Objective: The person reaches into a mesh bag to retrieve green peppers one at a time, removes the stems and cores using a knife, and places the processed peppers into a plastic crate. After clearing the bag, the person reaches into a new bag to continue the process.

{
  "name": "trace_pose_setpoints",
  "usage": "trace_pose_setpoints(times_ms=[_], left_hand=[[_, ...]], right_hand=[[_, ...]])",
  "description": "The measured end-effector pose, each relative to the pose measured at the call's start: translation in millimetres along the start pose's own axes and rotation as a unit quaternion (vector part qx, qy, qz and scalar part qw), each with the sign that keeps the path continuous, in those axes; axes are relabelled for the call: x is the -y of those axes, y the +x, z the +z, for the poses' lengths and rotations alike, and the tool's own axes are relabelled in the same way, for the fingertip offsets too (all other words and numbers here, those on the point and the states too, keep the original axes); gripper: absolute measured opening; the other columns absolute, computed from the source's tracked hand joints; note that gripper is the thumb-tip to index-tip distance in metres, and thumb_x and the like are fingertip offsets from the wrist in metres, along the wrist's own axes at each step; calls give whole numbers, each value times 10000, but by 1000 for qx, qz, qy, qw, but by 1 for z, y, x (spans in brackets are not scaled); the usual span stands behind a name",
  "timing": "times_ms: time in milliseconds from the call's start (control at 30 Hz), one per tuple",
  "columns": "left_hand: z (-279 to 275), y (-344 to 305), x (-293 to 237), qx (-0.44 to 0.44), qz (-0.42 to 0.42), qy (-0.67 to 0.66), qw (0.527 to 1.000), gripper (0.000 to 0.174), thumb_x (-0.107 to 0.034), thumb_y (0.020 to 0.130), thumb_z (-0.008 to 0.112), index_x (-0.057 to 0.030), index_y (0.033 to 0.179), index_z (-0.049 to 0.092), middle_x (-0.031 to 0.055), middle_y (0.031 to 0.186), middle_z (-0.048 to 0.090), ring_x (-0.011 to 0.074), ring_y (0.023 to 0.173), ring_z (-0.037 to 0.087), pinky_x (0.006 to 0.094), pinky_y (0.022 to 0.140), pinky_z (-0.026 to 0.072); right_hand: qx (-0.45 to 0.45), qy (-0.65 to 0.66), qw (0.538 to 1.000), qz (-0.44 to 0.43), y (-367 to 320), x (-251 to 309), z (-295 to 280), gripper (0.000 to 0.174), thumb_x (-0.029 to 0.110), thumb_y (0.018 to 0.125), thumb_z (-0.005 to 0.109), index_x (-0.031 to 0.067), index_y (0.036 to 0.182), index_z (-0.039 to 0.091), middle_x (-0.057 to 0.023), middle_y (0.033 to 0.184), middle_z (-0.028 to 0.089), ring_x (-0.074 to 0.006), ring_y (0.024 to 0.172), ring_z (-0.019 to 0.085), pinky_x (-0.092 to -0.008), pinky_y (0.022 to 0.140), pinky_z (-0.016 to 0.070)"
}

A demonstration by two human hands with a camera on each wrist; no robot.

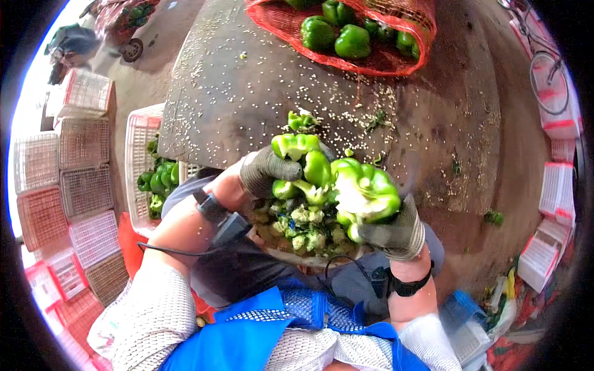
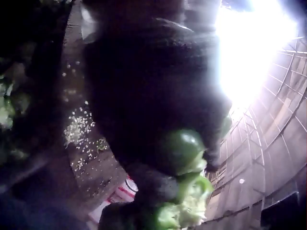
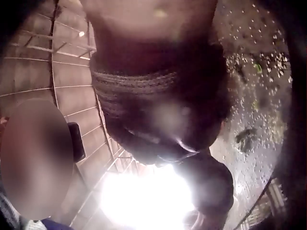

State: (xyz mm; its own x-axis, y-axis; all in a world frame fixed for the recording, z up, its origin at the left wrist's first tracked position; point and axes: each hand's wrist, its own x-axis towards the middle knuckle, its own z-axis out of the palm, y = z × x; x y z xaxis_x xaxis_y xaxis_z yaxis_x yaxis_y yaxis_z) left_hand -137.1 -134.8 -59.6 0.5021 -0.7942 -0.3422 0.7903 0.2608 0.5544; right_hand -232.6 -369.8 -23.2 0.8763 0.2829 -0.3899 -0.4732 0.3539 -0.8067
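A grey knit glove covers each hand. My left hand (image 1: 266, 174) grips a torn piece of green bell pepper (image 1: 317, 170), its pale inside and stem core showing. Close beside it, my right hand (image 1: 399, 234) holds a larger broken-open bell pepper part (image 1: 374, 185), white flesh facing up. Both parts hang over a tub (image 1: 306, 260) of pepper cores (image 1: 303, 229) between the knees. In the left wrist view the pepper piece (image 2: 184, 151) shows below the dark glove. The right wrist view shows the glove (image 3: 158, 110) in shadow, its pepper hidden.
A board (image 1: 223, 93) strewn with seeds lies ahead, with a pepper scrap (image 1: 302, 121) on it. Beyond, a red mesh sack (image 1: 396, 65) spills whole peppers (image 1: 352, 42). A white crate (image 1: 141, 133) of peppers stands at the left, near stacked crates (image 1: 85, 148).
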Motion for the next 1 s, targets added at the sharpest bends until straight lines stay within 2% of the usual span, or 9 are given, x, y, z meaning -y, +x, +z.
trace_pose_setpoints(times_ms=[100, 167, 333, 400, 433, 567, 633, 767, 1000], left_hand=[[2, 5, -3, 37, 36, 156, 986, 507, -196, 732, 805, 5, 1154, 608, 75, 1055, 660, 199, 956, 625, 341, 864, 513], [-17, 8, -24, 47, 145, 488, 859, 421, -212, 792, 783, -39, 1145, 631, 44, 1030, 669, 155, 915, 617, 319, 841, 513], [-35, -91, -78, -208, 180, 571, 774, 451, -106, 766, 815, -51, 1166, 616, 12, 1080, 678, 101, 977, 612, 294, 880, 520], [-62, -156, -81, -328, 207, 583, 714, 450, -20, 779, 784, -46, 1191, 604, 14, 1086, 661, 105, 953, 627, 284, 873, 542], [-75, -193, -82, -344, 214, 435, 804, 463, 0, 779, 777, -42, 1205, 600, 17, 1102, 655, 108, 972, 624, 287, 873, 544], [-102, -281, -74, -531, 90, 582, 609, 650, -100, 775, 811, -10, 1333, 492, 76, 1187, 635, 162, 1066, 596, 296, 932, 501], [-93, -285, -62, -545, 140, 668, 487, 662, -113, 766, 816, 0, 1332, 490, 97, 1169, 637, 185, 1075, 591, 295, 945, 486], [-61, -201, -43, -470, 156, 490, 718, 416, -122, 858, 704, 7, 1240, 602, 117, 1206, 643, 187, 1089, 599, 299, 954, 473], [48, -38, 2, -265, -35, 357, 895, 416, -357, 900, 684, 3, 1108, 672, 63, 911, 698, 108, 819, 609, 291, 736, 511]], right_hand=[[27, -94, 995, -33, 1, -6, -4, 830, 158, 612, 894, 12, 1330, 506, -78, 1252, 620, -204, 1124, 598, -366, 1002, 471], [-1, -50, 998, -39, 1, -17, -7, 841, 152, 595, 901, 2, 1323, 509, -86, 1248, 622, -200, 1106, 604, -360, 987, 482], [-55, 127, 990, 13, 2, -31, -14, 709, 169, 700, 811, 15, 1306, 478, -99, 1085, 597, -191, 889, 603, -301, 718, 520], [-66, 0, 992, -112, 1, -34, -6, 677, 169, 718, 786, 12, 1296, 471, -96, 982, 605, -173, 764, 606, -273, 610, 521], [-63, 5, 993, -96, 2, -33, -2, 682, 173, 707, 784, 5, 1291, 475, -91, 954, 611, -167, 728, 604, -271, 584, 513], [-54, -17, 997, -57, -3, -22, 11, 722, 210, 674, 781, -17, 1287, 476, -90, 915, 635, -148, 636, 604, -271, 512, 498], [-31, -72, 995, -64, 6, -29, 12, 760, 197, 685, 803, 13, 1332, 451, -81, 1018, 631, -159, 801, 599, -296, 680, 494], [-36, -179, 976, -121, 28, -48, 22, 788, 162, 701, 825, 34, 1372, 432, -82, 1159, 630, -178, 1044, 599, -321, 921, 492], [-150, -478, 819, -281, 39, -57, 40, 685, 210, 705, 824, 58, 1285, 494, -159, 1151, 614, -294, 1054, 630, -370, 896, 515]])
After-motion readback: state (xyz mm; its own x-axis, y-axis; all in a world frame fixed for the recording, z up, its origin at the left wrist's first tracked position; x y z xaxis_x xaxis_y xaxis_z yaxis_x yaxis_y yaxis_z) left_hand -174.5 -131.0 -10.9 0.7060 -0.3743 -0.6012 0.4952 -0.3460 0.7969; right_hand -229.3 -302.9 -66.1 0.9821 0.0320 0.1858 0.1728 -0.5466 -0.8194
